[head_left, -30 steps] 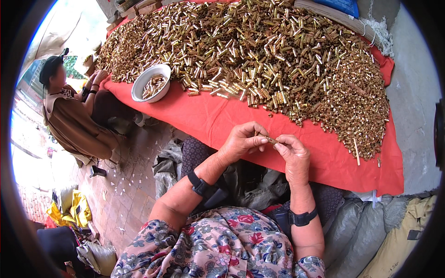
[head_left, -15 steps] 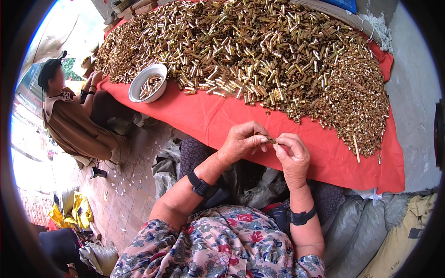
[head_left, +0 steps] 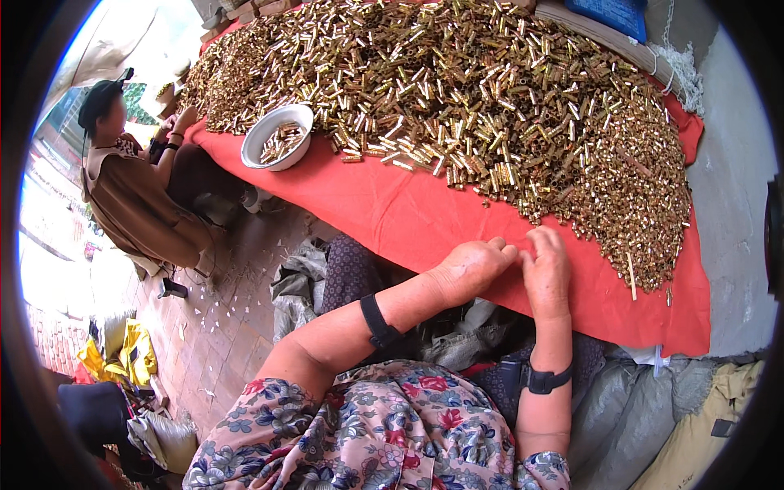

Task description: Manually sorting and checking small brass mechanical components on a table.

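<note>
A wide heap of small brass-coloured tubes (head_left: 425, 90) lies before me on a red cloth (head_left: 367, 192). Much finer brass-coloured pieces (head_left: 629, 180) are heaped at its right end. My left hand (head_left: 474, 265) hovers above the cloth's near edge, thumb and fingers closed together; whatever they hold is hidden behind the hand. Just right of it, my right hand (head_left: 545, 269) is raised with bent fingers, a gap between thumb and forefinger, and nothing visible in them. Its fingertips are near the lower edge of the heap but apart from it.
A white bowl (head_left: 302, 153) of similar tubes stands on the cloth at left. One thin pale stick (head_left: 631, 276) lies by the fine pieces. Another person (head_left: 143, 196) sits at the far left, hands at the heap. Grey sacks (head_left: 629, 408) lie at lower right.
Both hands have moved forward and right, toward the heap. The small brass-coloured piece pinched between them earlier is now out of sight. The right fingers have parted from it.
</note>
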Available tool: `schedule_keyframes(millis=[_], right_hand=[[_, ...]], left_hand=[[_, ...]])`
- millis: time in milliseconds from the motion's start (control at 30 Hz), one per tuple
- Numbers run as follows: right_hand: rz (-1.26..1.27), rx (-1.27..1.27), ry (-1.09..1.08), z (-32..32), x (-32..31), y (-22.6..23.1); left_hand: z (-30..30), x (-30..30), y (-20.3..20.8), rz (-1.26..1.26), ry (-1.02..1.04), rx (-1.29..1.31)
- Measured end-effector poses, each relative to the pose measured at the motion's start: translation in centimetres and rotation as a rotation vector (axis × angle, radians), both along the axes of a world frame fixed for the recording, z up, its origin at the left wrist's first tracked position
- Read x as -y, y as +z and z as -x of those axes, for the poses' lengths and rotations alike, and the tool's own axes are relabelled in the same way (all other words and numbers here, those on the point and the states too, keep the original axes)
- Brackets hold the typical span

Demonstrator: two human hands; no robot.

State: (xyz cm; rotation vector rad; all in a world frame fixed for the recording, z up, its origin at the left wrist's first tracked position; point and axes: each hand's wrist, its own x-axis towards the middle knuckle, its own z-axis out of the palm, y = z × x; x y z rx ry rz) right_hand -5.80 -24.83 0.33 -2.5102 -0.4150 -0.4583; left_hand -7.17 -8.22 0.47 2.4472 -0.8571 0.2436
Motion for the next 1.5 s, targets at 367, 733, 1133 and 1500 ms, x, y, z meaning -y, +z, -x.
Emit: schedule_keyframes(millis=[367,733,1133,1500], right_hand=[[0.103,0.143,-0.123,-4.0,0.5,-2.3],[-0.464,0.020,0.007,-3.3,0.3,-2.3],[-1.283,-0.536,0.366,1.9,-3.4,0.4],[-1.354,-0.516,0.364,2.6,-3.6,0.2]], left_hand=[[-6.9,-6.9,0.7,0.056,0.511,-0.007],[-8.7,-8.8,-1.5,-0.034,0.216,0.099],[-0.6,-5.3,0.6,1.195,0.053,-0.898],[0.1,-5.2,0.2,1.275,-0.101,-0.935]])
